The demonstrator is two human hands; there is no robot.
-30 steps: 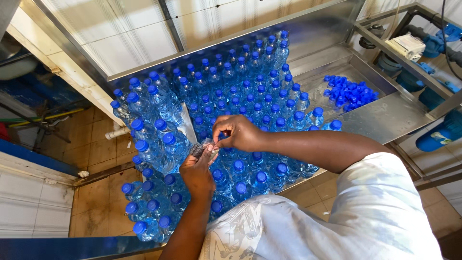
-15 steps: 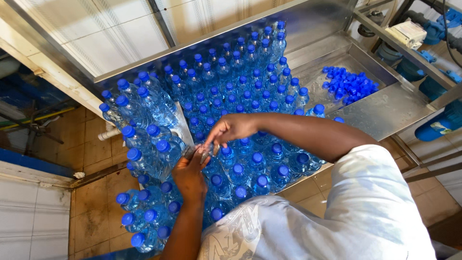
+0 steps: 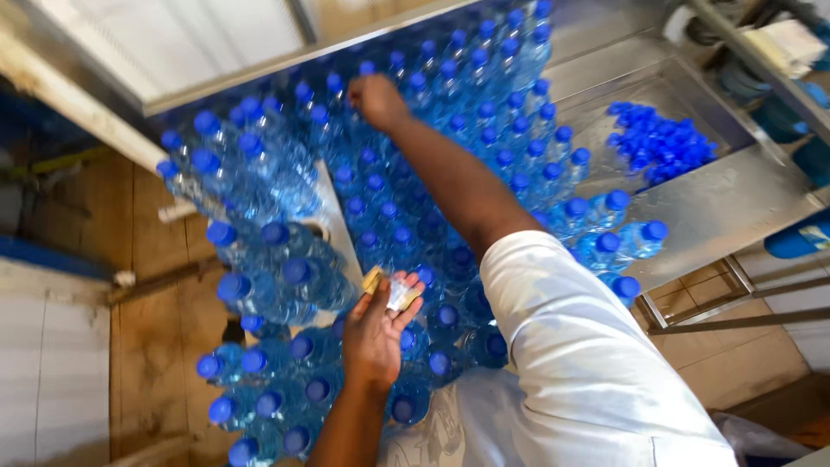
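1. Table (image 3: 735, 207): steel, running from the top centre down to the right of your view; bare metal shows on its right part.
2. Bottles (image 3: 450, 199): clear, blue-capped, standing upright and packed tight over most of the table, from the far wall down to your body. A second cluster stands lower left, over the wood floor (image 3: 138, 285).
3. Loose caps (image 3: 661, 143): a blue heap lying in a steel tray at upper right, apart from the bottles.
4. Your right hand (image 3: 376, 99): arm stretched far out over the bottles, the hand down among the caps near the far edge. Fingers curl downward onto a bottle top; you cannot tell whether they actually grip it.
5. Your left hand (image 3: 376, 333): held close to you above the near bottles, palm up, fingers partly bent and thumb pressing on the labels.
6. Labels (image 3: 393, 292): a small bunch of thin sleeves, yellow and pale, pinched at your left fingertips, just over the near bottles.
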